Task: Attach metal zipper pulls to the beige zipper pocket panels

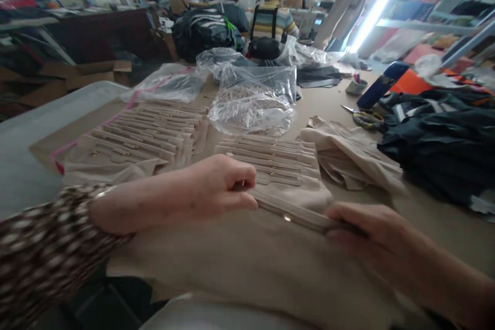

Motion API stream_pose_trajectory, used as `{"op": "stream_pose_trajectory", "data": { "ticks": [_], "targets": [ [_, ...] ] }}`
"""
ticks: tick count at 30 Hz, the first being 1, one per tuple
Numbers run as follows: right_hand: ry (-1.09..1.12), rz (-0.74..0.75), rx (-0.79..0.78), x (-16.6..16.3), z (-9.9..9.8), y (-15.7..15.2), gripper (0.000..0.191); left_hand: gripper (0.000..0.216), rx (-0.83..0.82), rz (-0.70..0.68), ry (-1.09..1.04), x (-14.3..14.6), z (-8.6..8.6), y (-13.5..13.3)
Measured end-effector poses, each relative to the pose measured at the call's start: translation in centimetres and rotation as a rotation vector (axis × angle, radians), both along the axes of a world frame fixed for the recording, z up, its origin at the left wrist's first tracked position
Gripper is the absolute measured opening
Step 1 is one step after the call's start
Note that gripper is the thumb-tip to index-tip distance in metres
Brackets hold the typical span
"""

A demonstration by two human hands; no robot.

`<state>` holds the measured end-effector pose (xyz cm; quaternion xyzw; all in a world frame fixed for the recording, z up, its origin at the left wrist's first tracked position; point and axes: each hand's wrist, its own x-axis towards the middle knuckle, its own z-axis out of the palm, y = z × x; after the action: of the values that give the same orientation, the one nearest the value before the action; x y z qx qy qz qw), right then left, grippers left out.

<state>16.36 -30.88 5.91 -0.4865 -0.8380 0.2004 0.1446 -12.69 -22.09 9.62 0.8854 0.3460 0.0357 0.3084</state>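
A beige fabric piece (247,258) with a zipper (296,215) along its upper edge hangs between my two hands. My left hand (216,185) pinches the zipper's left end, thumb and fingers closed on it. At the other end, my right hand (367,227) grips the same strip, slightly blurred. A gold-coloured zipper pull glints between them. Just beyond, a stack of beige pieces with zippers (278,165) lies overlapped in rows. Farther left rests a larger overlapped row of similar zippered pieces (143,134).
Clear plastic bags (255,98) lie behind the stacks. Crumpled beige cloth (351,154), scissors (365,117), a small cup (356,85) and a dark cloth heap (444,139) occupy the right side. Cardboard boxes (85,75) stand at left. A person (274,18) sits ahead, facing away.
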Motion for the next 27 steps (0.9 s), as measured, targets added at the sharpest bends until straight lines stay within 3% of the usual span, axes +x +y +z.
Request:
{"op": "stream_pose_trajectory", "data": {
  "ticks": [5, 9, 14, 17, 19, 22, 25, 27],
  "targets": [
    [-0.307, -0.106, 0.012, -0.9, -5.6, 6.8, 0.029, 0.026, 0.226, 0.027, 0.315, 1.3, -6.6, 4.9],
    [-0.49, -0.161, -0.045, -1.8, -8.2, 9.3, 0.032, 0.037, 0.272, 0.102, 0.472, 2.4, -9.1, 6.3],
    [-0.52, -0.213, -0.155, -1.9, -8.5, 10.5, 0.031, 0.034, 0.259, 0.124, 0.59, 3.7, -8.8, 6.3],
    [-0.49, -0.205, -0.146, -2.0, -8.1, 10.4, 0.03, 0.024, 0.457, 0.145, 0.553, 4.4, -9.0, 4.9],
    [-0.473, -0.201, -0.145, -2.4, -8.0, 10.2, 0.029, 0.017, 0.602, 0.058, 0.45, 4.9, -10.0, 3.6],
    [-0.422, -0.206, -0.139, -2.4, -8.3, 10.2, 0.029, 0.023, 0.613, -0.197, 0.281, 5.5, -12.4, 1.9],
    [-0.27, -0.283, -0.085, 0.4, -8.1, 11.2, 0.024, 0.031, 0.579, -0.239, 0.239, 5.4, -14.2, 1.1],
    [-0.19, -0.505, -0.006, 4.3, -7.2, 12.3, 0.023, 0.032, 0.556, -0.204, 0.239, 5.3, -14.7, 1.0]
  ]
}}
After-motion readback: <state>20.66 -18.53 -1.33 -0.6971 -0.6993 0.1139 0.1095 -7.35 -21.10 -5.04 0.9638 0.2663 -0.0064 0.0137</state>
